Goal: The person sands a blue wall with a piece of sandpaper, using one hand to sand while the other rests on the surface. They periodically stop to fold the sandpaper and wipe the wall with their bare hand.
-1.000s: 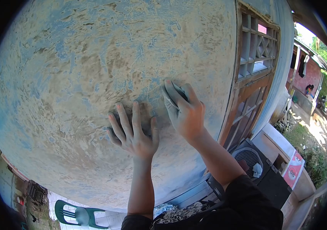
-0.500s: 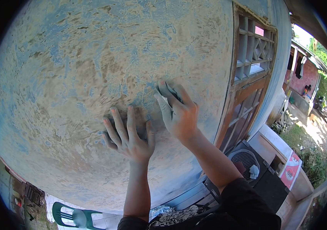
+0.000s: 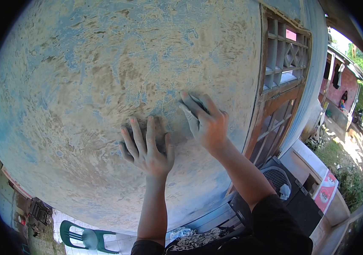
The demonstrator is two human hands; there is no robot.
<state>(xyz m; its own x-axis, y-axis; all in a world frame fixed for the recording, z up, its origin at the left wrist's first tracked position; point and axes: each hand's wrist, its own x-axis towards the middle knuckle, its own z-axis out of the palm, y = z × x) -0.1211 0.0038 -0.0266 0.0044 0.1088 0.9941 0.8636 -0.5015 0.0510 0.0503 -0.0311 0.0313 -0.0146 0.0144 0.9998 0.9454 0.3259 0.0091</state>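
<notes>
Sliding slightly down the wall (image 3: pixel 83 127) with the right hand (image 3: pixel 209 123), after pressing a little higher half a second ago. Shifting the head view a touch since then too, bringing the green chair (image 3: pixel 99 241) slightly up and rightward in frame.

wall (image 3: pixel 83 114): blue, tan (quite blotchy) | chair (image 3: pixel 65 233): green | sleeve (image 3: pixel 275 216): black

A white tiled floor (image 3: pixel 124 243), marked with thin joint lines, carries a green, slatted chair (image 3: pixel 100 241).
</notes>
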